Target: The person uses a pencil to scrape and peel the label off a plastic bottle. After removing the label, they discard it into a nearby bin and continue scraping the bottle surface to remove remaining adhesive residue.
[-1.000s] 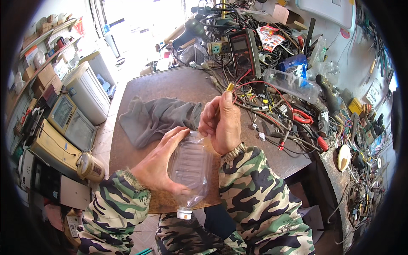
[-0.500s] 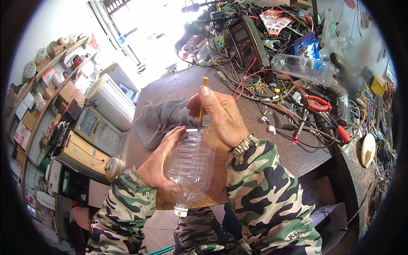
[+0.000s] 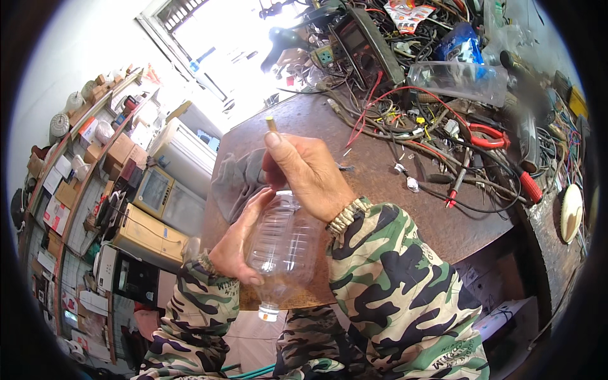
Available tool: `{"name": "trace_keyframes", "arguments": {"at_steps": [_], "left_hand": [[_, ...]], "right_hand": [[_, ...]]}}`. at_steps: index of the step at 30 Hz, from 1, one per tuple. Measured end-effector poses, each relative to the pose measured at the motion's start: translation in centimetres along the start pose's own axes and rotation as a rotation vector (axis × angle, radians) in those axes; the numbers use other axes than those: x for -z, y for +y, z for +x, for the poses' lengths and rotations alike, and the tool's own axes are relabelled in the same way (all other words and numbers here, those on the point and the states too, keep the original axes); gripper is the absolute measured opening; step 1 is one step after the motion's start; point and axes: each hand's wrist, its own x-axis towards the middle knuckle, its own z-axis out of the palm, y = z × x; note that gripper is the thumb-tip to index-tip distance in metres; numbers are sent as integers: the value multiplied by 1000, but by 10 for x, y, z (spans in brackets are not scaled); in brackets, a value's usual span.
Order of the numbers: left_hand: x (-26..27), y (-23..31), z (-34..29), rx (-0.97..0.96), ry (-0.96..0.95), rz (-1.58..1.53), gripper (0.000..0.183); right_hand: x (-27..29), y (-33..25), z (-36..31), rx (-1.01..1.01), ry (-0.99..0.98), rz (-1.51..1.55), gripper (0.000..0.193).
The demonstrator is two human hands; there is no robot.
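Bottle (image 3: 285, 244) of clear, ribbed plastic occupies the space between the hands, above the near edge of the brown table (image 3: 456, 218); resting contact with the table cannot be determined. Its long axis runs away from the body, white screw cap (image 3: 268, 313) nearest, base farthest. The bare left hand (image 3: 237, 250) grasps the bottle's left side, thumb near the shoulder, fingers toward the base. The bare right hand (image 3: 310, 171) is nearer the base, overlapping its right corner in view. It pinches a slim, yellowish rod (image 3: 270, 123), whose upper end projects past the thumb tip; the lower end is hidden, so contact with the bottle cannot be confirmed. Right-hand pose: thumb extended, fingers curled, forearm entering from the lower right. A crumpled grey cloth (image 3: 233, 183) lies beyond the left hand.
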Motion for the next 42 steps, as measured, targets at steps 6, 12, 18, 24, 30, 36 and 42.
{"name": "trace_keyframes", "arguments": {"at_steps": [6,12,18,24,30,36,42], "left_hand": [[-3,5,5,-72,2,183,153],[-12,15,1,-57,51,310,152],[-16,17,4,-60,89,294,145],[-21,5,16,-76,78,264,143],[-16,24,-8,-48,158,307,137],[-21,14,5,-47,122,282,144],[-20,16,4,-41,119,265,144]], "right_hand": [[-5,10,-9,47,202,10,57],[-12,7,-14,38,310,170,55],[-12,2,-9,-8,302,106,60],[-6,6,-9,4,339,6,60],[-32,5,-7,-8,309,27,59],[-21,1,-8,1,368,-26,60],[-22,1,-8,-6,383,-51,60]]}}
